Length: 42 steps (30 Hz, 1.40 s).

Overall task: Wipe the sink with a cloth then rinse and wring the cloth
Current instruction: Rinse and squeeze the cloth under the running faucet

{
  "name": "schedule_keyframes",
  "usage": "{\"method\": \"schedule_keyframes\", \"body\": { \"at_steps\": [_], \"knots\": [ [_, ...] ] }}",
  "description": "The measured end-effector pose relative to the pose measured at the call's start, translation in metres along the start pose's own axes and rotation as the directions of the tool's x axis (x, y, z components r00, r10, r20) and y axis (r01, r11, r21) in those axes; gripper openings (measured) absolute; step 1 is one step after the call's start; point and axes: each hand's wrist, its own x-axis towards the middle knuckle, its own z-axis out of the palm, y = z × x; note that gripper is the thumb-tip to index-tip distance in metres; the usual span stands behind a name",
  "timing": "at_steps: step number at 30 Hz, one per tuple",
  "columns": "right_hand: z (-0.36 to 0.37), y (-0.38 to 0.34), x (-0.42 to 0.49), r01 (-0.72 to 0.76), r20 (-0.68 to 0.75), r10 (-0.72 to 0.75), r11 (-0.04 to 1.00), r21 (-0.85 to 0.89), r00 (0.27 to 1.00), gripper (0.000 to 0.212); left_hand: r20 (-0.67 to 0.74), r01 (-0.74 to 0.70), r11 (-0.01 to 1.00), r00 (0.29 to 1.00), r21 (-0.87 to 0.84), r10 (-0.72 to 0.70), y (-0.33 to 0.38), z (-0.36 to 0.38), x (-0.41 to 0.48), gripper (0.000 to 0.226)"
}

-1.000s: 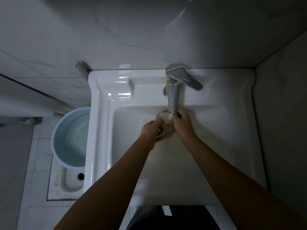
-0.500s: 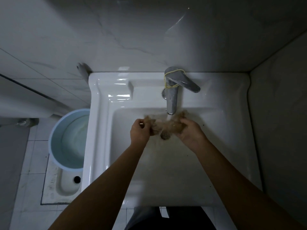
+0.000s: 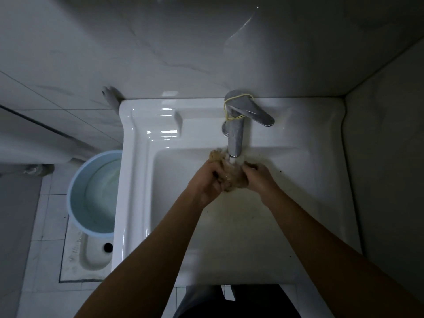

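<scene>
We rinsed a wet cloth under the tap

Our left hand [image 3: 210,180] and right hand [image 3: 259,176] squeezed the crumpled tan cloth [image 3: 231,177] below the steel tap [image 3: 236,131], over the glossy white sink [image 3: 142,203]; a blue bucket [image 3: 75,191] stood beside it.

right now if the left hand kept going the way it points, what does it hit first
The left hand points up and right into the cloth it already grips; beyond that, probably the right hand, though depth is unclear.

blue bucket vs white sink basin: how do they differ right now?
The round light-blue plastic bucket stands on the tiled floor; the rectangular white ceramic sink basin is set against the wall. The bucket holds standing water; the basin bottom looks stained yellowish, with no pool visible. Both are open-topped vessels, side by side.
</scene>
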Motion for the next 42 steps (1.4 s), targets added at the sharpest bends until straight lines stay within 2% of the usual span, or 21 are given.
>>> {"method": "schedule_keyframes", "body": {
  "at_steps": [2,4,6,7,9,11,12,14,15,17,21,23,26,28,31,33,35,37,38,40,42],
  "knots": [
    [0.003,-0.001,-0.001,-0.068,0.129,0.056,0.993,0.092,0.99,0.03,-0.064,-0.064,0.979,0.995,0.192,0.078,-0.003,0.007,0.002,0.047],
    [0.006,-0.002,0.0,-0.085,0.212,0.062,0.991,0.102,0.975,0.032,-0.143,-0.164,0.851,0.953,0.499,0.268,-0.005,0.008,0.003,0.041],
    [0.008,0.0,0.002,0.036,0.142,-0.032,0.999,-0.024,0.989,0.025,-0.134,-0.224,0.725,0.907,0.651,0.4,-0.007,0.002,0.005,0.049],
    [0.008,0.0,0.003,0.094,0.091,-0.087,0.993,-0.069,0.992,0.024,-0.152,-0.22,0.714,0.896,0.665,0.418,-0.008,-0.003,0.006,0.053],
    [0.009,-0.001,0.004,0.142,0.087,-0.139,0.99,-0.023,0.986,0.021,-0.261,-0.162,0.781,0.885,0.603,0.385,-0.011,-0.009,0.009,0.047],
    [0.01,-0.004,0.001,0.121,0.153,-0.137,0.987,0.106,0.979,0.021,-0.369,-0.047,0.919,0.907,0.391,0.203,-0.012,-0.011,0.01,0.029],
    [0.011,-0.007,-0.002,0.081,0.198,-0.113,0.983,0.163,0.974,0.026,-0.374,0.018,0.967,0.924,0.256,0.082,-0.011,-0.01,0.009,0.022],
    [0.013,-0.011,-0.005,0.002,0.25,-0.05,0.982,0.188,0.967,0.027,-0.33,0.094,0.993,0.942,0.072,-0.066,-0.01,-0.008,0.008,0.03],
    [0.014,-0.013,-0.005,-0.015,0.226,-0.02,0.989,0.149,0.974,0.023,-0.314,0.093,0.992,0.947,0.08,-0.063,-0.009,-0.007,0.011,0.033],
    [0.015,-0.014,-0.003,0.033,0.102,-0.034,0.999,0.008,0.994,0.016,-0.297,0.049,0.964,0.954,0.261,0.032,-0.012,-0.003,0.013,0.033],
    [0.022,-0.002,0.0,0.197,-0.092,-0.22,0.958,-0.211,0.971,0.02,-0.287,-0.082,0.9,0.932,0.428,0.221,-0.022,0.005,0.016,0.022],
    [0.027,0.0,0.005,0.125,-0.05,-0.133,0.982,-0.141,0.99,0.022,-0.255,-0.069,0.897,0.947,0.437,0.197,-0.021,0.012,0.016,0.025],
    [0.027,0.0,0.005,-0.167,0.13,0.153,0.981,0.103,0.98,0.03,-0.234,-0.021,0.927,0.965,0.375,0.117,-0.013,0.018,0.013,0.029],
    [0.024,0.007,0.005,-0.169,0.17,0.135,0.964,0.203,0.976,0.028,-0.225,-0.084,0.834,0.944,0.545,0.242,-0.012,0.015,0.013,0.026],
    [0.024,0.011,0.003,-0.126,0.087,0.105,0.952,0.278,0.991,0.024,-0.261,-0.128,0.649,0.844,0.75,0.468,-0.019,0.0,0.017,0.023],
    [0.026,0.01,0.003,-0.162,0.082,0.142,0.923,0.349,0.986,0.026,-0.354,-0.05,0.694,0.832,0.718,0.426,-0.021,-0.007,0.021,0.037],
    [0.028,0.008,0.003,-0.161,0.099,0.135,0.932,0.324,0.986,0.032,-0.396,0.016,0.865,0.893,0.502,0.213,-0.018,-0.005,0.024,0.036],
    [0.031,0.005,0.002,-0.063,0.068,0.049,0.972,0.226,0.996,0.032,-0.359,0.07,0.945,0.932,0.319,0.052,-0.015,0.004,0.024,0.039],
    [0.034,0.004,0.001,0.023,0.035,-0.027,0.992,0.124,0.999,0.03,-0.336,0.052,0.938,0.939,0.343,0.07,-0.016,0.008,0.026,0.044],
    [0.039,0.004,0.0,0.176,-0.033,-0.18,0.98,-0.095,0.983,0.023,-0.318,-0.038,0.873,0.923,0.487,0.217,-0.023,0.014,0.029,0.044],
    [0.044,0.007,-0.002,0.229,-0.087,-0.244,0.961,-0.157,0.966,0.019,-0.326,-0.108,0.822,0.883,0.558,0.338,-0.031,0.014,0.032,0.039]
  ]
}}
